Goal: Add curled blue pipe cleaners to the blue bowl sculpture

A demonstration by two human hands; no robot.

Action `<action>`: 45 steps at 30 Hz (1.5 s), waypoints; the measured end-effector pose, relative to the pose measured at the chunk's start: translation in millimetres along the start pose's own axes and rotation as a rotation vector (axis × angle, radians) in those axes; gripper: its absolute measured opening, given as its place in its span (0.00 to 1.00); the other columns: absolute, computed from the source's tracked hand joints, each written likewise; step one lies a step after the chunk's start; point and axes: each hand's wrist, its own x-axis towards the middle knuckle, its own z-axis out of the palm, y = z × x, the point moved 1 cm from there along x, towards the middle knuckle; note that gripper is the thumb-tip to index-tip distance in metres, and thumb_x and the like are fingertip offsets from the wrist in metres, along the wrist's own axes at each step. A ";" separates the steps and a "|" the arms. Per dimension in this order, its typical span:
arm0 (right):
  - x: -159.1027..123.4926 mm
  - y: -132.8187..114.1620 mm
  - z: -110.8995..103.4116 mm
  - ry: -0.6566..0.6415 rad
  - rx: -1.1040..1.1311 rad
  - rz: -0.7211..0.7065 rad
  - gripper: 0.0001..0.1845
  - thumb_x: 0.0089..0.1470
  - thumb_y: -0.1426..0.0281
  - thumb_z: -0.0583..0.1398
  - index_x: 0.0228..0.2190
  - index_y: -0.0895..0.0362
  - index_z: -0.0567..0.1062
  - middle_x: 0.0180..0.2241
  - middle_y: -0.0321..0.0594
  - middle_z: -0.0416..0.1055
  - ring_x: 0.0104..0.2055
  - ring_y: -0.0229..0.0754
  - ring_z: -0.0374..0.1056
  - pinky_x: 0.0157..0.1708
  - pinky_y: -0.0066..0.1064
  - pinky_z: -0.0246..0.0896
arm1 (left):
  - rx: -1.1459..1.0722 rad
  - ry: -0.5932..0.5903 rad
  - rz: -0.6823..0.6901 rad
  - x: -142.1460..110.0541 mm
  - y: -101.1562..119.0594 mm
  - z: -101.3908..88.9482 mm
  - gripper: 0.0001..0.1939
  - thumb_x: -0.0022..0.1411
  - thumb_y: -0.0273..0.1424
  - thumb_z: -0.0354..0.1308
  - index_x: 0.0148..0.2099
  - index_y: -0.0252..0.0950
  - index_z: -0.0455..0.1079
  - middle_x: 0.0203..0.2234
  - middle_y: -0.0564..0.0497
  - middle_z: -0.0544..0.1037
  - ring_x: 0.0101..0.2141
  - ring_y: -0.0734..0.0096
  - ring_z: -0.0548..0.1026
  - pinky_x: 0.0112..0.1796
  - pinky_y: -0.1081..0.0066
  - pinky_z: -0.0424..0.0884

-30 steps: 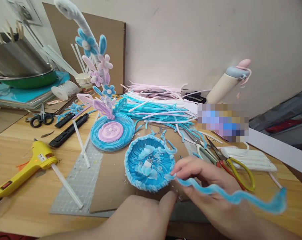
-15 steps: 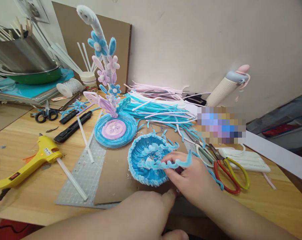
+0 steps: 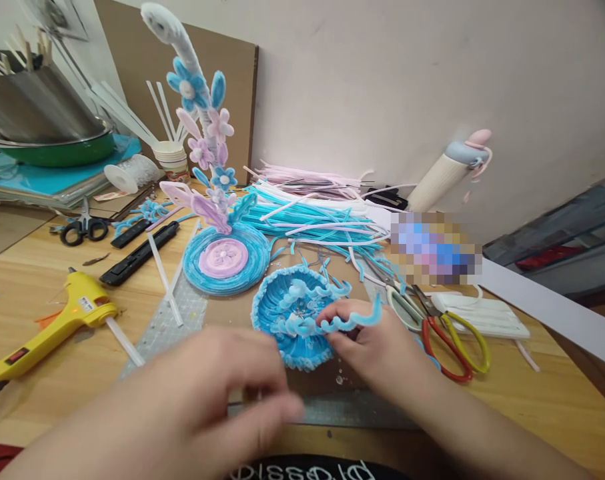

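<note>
A blue bowl-shaped pipe-cleaner piece with a ruffled rim lies hollow side up on the cardboard. My right hand is at its right side, thumb and forefinger closed about a curled blue pipe cleaner that reaches out of the hollow. A second curled strand lies just behind it. Clear beads show inside, partly hidden. My left hand, blurred, hovers in front and to the left of the bowl; its fingers are bent, the thumb stands apart, and I see nothing held.
A yellow glue gun lies at left. Behind the bowl stand a flower-covered pipe-cleaner stem on a round blue base and a pile of pipe cleaners. Red-and-yellow-handled pliers and scissors are at right.
My left hand has drawn back to the left, away from the front of the bowl. My right hand keeps its hold on the curled pipe cleaner. The view has shifted slightly.
</note>
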 end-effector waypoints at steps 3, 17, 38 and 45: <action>-1.6 -2.2 -2.6 -0.022 -0.016 0.009 0.12 0.49 0.78 0.58 0.33 0.53 0.79 0.33 0.37 0.79 0.34 0.44 0.72 0.33 0.32 0.62 | 0.015 0.231 -0.078 12.0 -12.2 -10.1 0.18 0.67 0.38 0.47 0.25 0.39 0.66 0.20 0.57 0.70 0.23 0.73 0.68 0.24 0.73 0.63; 3.0 -19.0 -9.0 -0.093 -0.128 0.029 0.12 0.48 0.79 0.58 0.29 0.52 0.78 0.30 0.32 0.78 0.32 0.41 0.71 0.30 0.28 0.57 | 0.091 0.293 -0.111 31.5 -48.5 18.4 0.14 0.63 0.32 0.50 0.51 0.39 0.65 0.49 0.46 0.67 0.49 0.57 0.69 0.49 0.54 0.67; -0.8 -13.6 -4.7 -0.034 -0.215 -0.022 0.10 0.49 0.77 0.61 0.30 0.50 0.80 0.32 0.34 0.77 0.35 0.43 0.71 0.32 0.30 0.56 | 0.155 0.291 0.086 29.2 -29.7 27.5 0.06 0.58 0.30 0.59 0.39 0.44 0.73 0.36 0.52 0.73 0.40 0.61 0.69 0.41 0.60 0.59; 1.6 -8.9 -3.1 0.002 -0.337 -0.027 0.09 0.51 0.72 0.60 0.31 0.51 0.80 0.32 0.38 0.78 0.35 0.47 0.72 0.30 0.32 0.53 | 0.144 0.333 0.086 32.8 -34.3 27.7 0.03 0.59 0.28 0.57 0.33 0.39 0.72 0.32 0.52 0.74 0.38 0.63 0.70 0.40 0.61 0.59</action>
